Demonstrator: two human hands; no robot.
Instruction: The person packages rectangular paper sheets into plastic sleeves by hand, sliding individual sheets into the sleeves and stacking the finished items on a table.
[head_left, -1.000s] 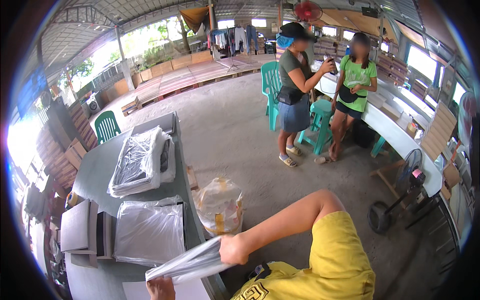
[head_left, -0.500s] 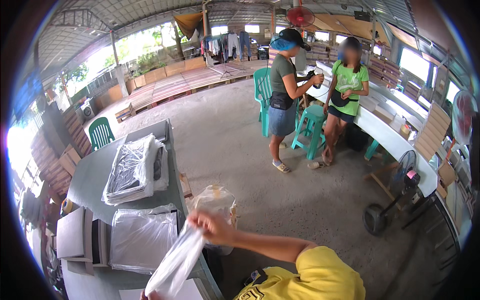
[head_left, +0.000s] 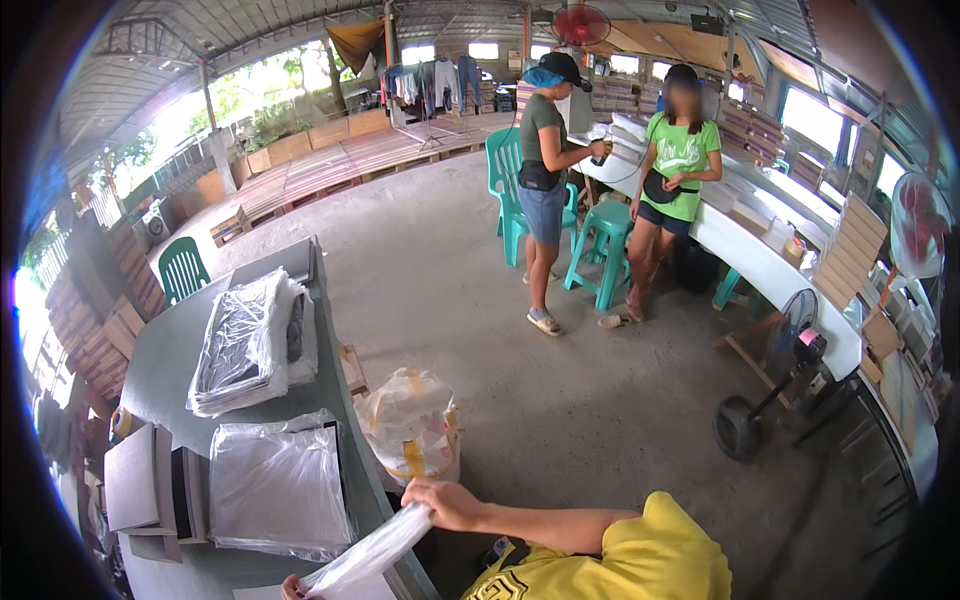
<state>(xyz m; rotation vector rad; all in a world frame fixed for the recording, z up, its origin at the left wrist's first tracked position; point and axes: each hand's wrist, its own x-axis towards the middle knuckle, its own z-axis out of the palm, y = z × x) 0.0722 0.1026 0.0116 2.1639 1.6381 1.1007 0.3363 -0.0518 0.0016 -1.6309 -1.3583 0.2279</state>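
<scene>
A clear plastic bag [head_left: 372, 548], gathered into a long strip, stretches between my two hands over the near edge of the table. My right hand [head_left: 442, 504] is closed round its upper end, beside the table's right edge. At the lower edge of the picture, my left hand [head_left: 292, 588] grips the other end; only its fingertips show. Under the strip lie pale flat sheets [head_left: 385, 588]. Just beyond is a flat grey panel [head_left: 275, 480] wrapped in clear plastic, and farther off a stack of wrapped dark panels [head_left: 245, 345].
Grey boards [head_left: 138, 480] stand at the left of the green-grey table [head_left: 165, 385]. A white sack [head_left: 408, 420] stands on the floor by its right edge. Two people [head_left: 548, 160] are at a long white table [head_left: 745, 250]. A pedestal fan [head_left: 740, 425] and green stool [head_left: 603, 245] occupy the right side.
My right hand has come down and nearer, so the plastic strip lies flatter and looks shorter. The view has shifted slightly, and the sack shows more fully.
</scene>
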